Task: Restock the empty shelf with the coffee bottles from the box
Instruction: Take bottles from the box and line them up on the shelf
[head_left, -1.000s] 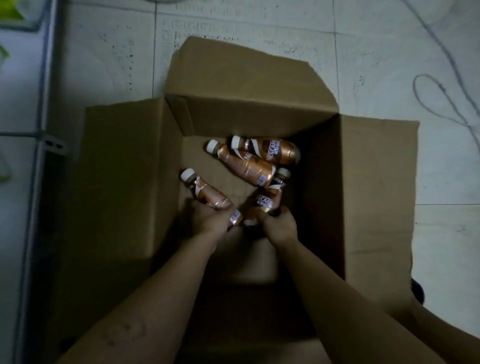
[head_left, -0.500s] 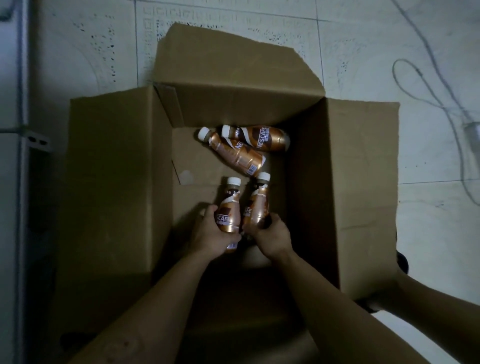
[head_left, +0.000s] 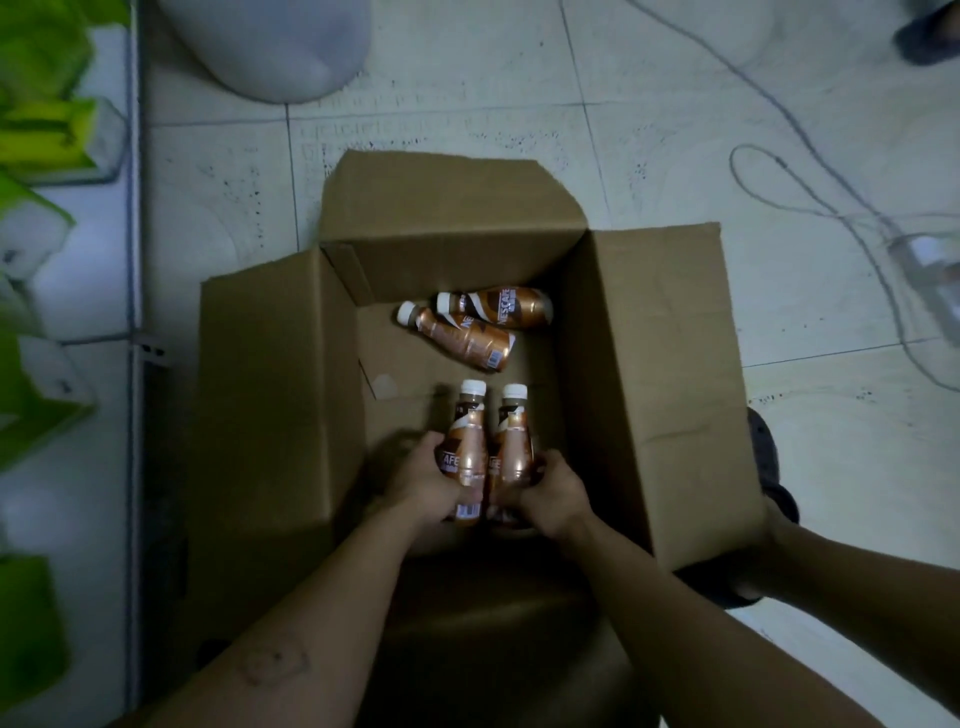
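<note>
Tiled floor (head_left: 675, 130), pale and speckled, fills the view from the head camera; a thin cable (head_left: 810, 171) loops across its right part. At centre stands the open cardboard box (head_left: 665, 374), its four flaps folded outward and its inner walls in shadow. Along the left edge runs a white shelf (head_left: 104, 291) carrying green and white packages (head_left: 36, 130); the rounded base of a grey object (head_left: 270, 47) lies on the floor beyond the box, at the top of the frame. Both forearms reach into the box from the lower edge. The left hand (head_left: 423, 480) is closed around the lower body of the left-held bottle (head_left: 469, 447), a copper-brown coffee bottle with a white cap pointing away from the person; part of the lettering shows beside the fingers. The right hand (head_left: 553, 491) is closed around the base of the right-held bottle (head_left: 514, 447), of the same kind and pointing the same way. The two held bottles lie side by side, touching or nearly so, over the near half of the box floor. Two further bottles rest on the box floor near the far wall: the rear bottle (head_left: 498, 307) lies crosswise with its cap to the left, and the diagonal bottle (head_left: 460, 338) lies just in front, touching it, cap toward the upper left.
</note>
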